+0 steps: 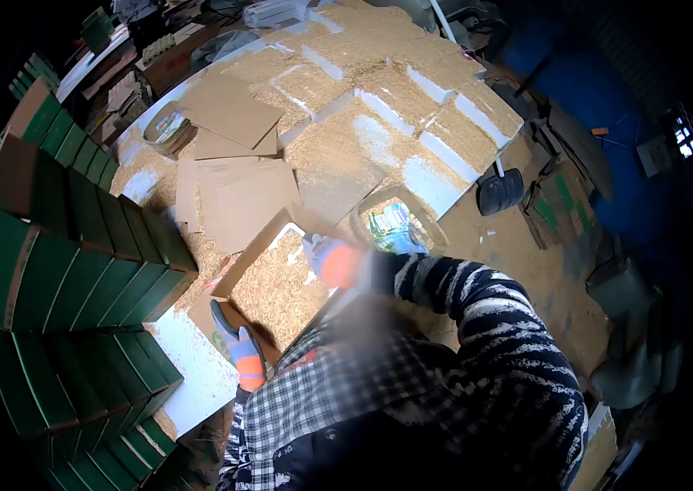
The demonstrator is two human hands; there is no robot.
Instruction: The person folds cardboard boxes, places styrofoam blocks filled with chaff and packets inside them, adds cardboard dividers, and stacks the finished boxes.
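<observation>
In front of me sits an open cardboard box [255, 260] filled with wood shavings [277, 286], with a few white bits showing among them. My left hand [246, 353], in a grey and orange glove, grips the box's near left wall, its fingers along the edge. Over the far right side of the box is my right hand [332, 259], gloved the same way. Its fingers are smeared by motion, so whether they hold anything is unclear. Just beyond that hand stands a tub [438, 239] holding blue and green printed packets [396, 225].
Green boxes [76, 286] are stacked high on the left. Flat cardboard sheets [244, 196] lie beyond the box, near another tub [181, 144] of packets. Shavings and white-edged blocks [383, 110] cover the far table. A dark object [500, 192] hangs at its right edge.
</observation>
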